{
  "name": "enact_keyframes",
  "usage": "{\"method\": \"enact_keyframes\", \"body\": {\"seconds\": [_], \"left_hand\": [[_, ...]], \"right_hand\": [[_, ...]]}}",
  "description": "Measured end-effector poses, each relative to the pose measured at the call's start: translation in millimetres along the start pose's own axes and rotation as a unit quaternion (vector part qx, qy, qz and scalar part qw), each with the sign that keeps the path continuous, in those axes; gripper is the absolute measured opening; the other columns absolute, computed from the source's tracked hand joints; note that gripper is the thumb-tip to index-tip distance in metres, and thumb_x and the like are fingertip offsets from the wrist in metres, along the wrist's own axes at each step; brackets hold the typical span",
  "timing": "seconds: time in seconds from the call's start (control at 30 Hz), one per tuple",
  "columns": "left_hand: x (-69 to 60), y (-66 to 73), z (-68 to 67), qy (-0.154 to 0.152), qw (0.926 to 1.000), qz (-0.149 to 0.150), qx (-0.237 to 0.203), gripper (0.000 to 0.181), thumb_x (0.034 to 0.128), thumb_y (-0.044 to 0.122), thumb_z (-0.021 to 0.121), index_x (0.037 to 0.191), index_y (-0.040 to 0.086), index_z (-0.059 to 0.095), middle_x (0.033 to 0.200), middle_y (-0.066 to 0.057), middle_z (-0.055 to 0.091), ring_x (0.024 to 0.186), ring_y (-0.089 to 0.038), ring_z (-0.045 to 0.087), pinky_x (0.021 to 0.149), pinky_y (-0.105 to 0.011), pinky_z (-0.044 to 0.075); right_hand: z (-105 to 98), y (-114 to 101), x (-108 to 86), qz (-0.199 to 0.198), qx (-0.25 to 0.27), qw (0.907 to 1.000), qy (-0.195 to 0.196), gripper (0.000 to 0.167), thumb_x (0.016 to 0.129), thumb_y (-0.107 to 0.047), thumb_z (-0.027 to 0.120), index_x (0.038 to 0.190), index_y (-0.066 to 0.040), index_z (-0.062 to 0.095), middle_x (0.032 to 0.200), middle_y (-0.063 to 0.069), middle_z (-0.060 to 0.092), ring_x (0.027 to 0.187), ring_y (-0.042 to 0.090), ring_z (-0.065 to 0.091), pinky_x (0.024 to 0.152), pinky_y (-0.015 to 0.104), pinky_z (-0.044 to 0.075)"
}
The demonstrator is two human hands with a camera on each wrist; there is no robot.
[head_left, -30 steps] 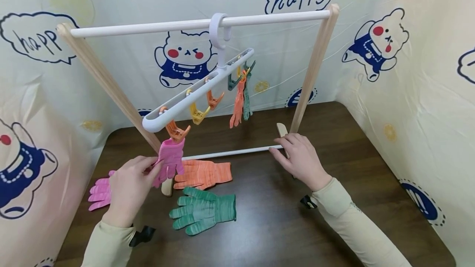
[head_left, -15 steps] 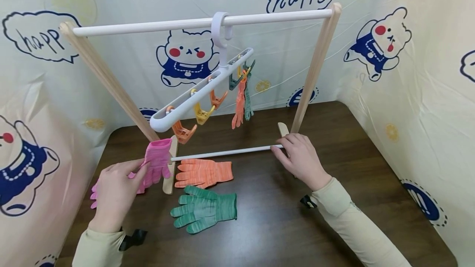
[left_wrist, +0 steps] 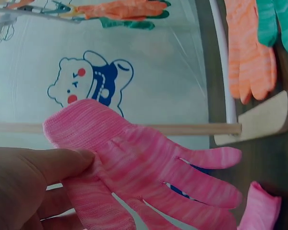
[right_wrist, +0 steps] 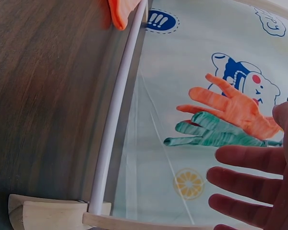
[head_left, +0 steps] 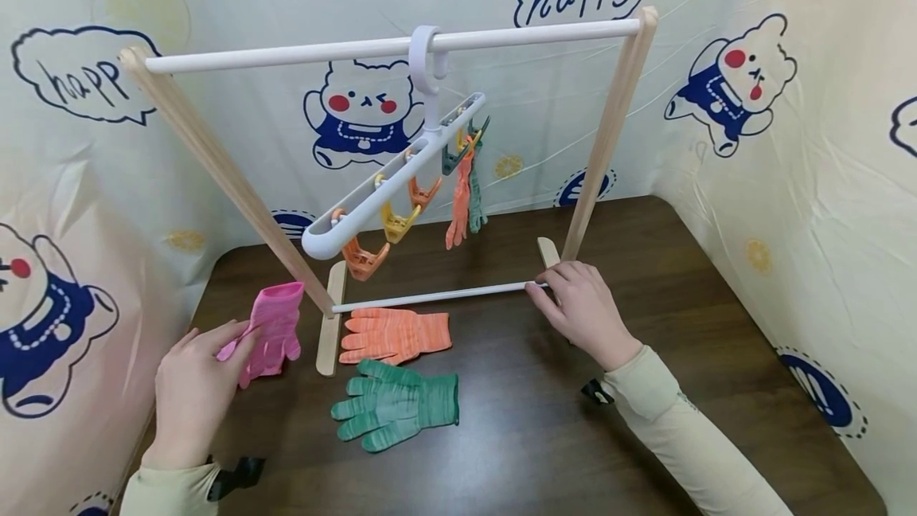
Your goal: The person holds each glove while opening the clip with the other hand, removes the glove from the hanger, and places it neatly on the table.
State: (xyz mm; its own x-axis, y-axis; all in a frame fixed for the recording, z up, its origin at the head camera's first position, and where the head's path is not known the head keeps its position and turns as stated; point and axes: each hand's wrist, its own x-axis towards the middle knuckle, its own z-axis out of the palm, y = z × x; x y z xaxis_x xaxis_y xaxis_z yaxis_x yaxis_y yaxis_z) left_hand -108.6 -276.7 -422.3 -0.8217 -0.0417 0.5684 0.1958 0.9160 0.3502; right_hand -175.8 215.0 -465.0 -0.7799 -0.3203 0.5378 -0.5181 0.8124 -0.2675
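My left hand (head_left: pixel 197 388) pinches a pink glove (head_left: pixel 275 323) near its cuff, left of the rack. In the left wrist view its knitted fingers point right, while another pink glove (left_wrist: pixel 260 208) lies mostly out of frame on the table. My right hand (head_left: pixel 587 313) is by the right end of the rack's lower bar, fingers extended in the right wrist view and holding nothing. An orange glove (head_left: pixel 396 335) and a green glove (head_left: pixel 397 404) lie flat on the table. From the white hanger (head_left: pixel 387 181) dangle an orange clip (head_left: pixel 364 259) and a yellow clip (head_left: pixel 398 221).
The wooden rack's white top bar (head_left: pixel 286 56) carries the hanger. An orange glove (head_left: pixel 461 201) and a green glove (head_left: pixel 477 193) hang clipped at its far end. A wooden foot (head_left: pixel 330 325) stands left of the lower bar (head_left: pixel 437 295). Printed sheeting surrounds the table.
My left hand has moved left and slightly down with the pink glove, away from the nearest orange clip. The hanger's near end has swung right. My right hand has stayed almost still.
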Motion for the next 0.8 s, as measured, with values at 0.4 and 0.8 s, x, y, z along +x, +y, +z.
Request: {"method": "enact_keyframes", "body": {"seconds": [0.4, 0.8], "left_hand": [[-11.3, -29.1, -21.8, -0.021, 0.9962, -0.055, 0.065, 0.027, 0.0810, 0.004, 0.086, 0.105, -0.005, 0.078, 0.089, -0.029, 0.073, 0.077, -0.049, 0.066, 0.060, -0.047, 0.043], [-24.0, -68.2, -45.5, -0.071, 0.9729, -0.187, 0.116, 0.030, 0.0939, 0.007, 0.074, 0.117, -0.011, 0.069, 0.104, -0.035, 0.066, 0.105, -0.059, 0.060, 0.084, -0.057, 0.048]], "right_hand": [[1, 3, -2.3, 0.001, -0.002, 1.0000, 0.004, 0.033, 0.102, -0.038, 0.064, 0.092, -0.009, 0.077, 0.096, 0.009, 0.074, 0.098, 0.033, 0.067, 0.089, 0.053, 0.051], [2, 3, -6.0, 0.004, -0.009, 0.9999, 0.003, 0.032, 0.102, -0.037, 0.065, 0.091, -0.009, 0.077, 0.095, 0.009, 0.073, 0.095, 0.032, 0.066, 0.088, 0.052, 0.051]]}}
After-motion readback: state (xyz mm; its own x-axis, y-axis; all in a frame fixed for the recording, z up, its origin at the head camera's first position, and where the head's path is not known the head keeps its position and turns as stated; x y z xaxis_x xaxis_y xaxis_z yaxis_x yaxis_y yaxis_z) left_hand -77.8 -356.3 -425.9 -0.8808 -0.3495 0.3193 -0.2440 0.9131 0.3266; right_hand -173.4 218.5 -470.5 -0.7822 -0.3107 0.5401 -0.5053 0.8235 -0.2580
